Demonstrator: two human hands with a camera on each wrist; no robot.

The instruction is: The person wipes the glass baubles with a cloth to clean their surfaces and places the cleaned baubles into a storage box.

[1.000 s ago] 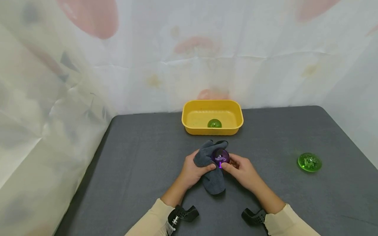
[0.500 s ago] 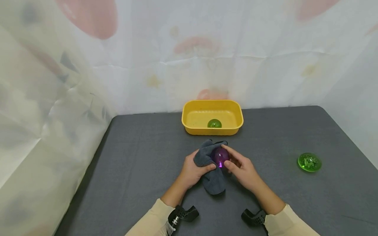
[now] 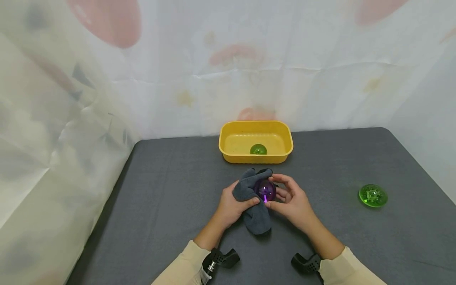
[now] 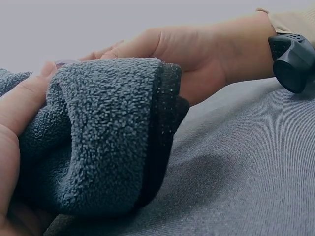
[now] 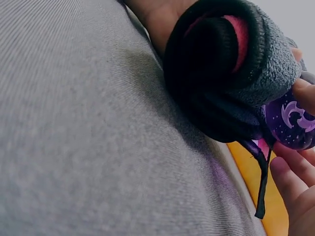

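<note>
Change: the right hand (image 3: 290,202) has turned since half a second ago; its fingers now curl round the far side of the purple ball (image 3: 265,190), thumb at the near side, where before they lay over its top.
Left hand: the left hand (image 3: 233,206) grips the grey cloth (image 3: 254,206), thumb pressing it against the ball.
Right hand: fingers and thumb pinch the ball, closed round it.
Purple ball: held above the middle of the grey table (image 3: 160,198), touching the cloth on its left side; pale moon marks show in the right wrist view.
Cloth: bunched in the palm, one end hanging toward the near edge; it hides the ball's left half.
Yellow tub: the yellow tub (image 3: 228,152) stands at the far edge, just beyond the hands, a green ball (image 3: 258,149) inside.
Green disc: the green disc (image 3: 373,195) lies near the right edge, well apart.
</note>
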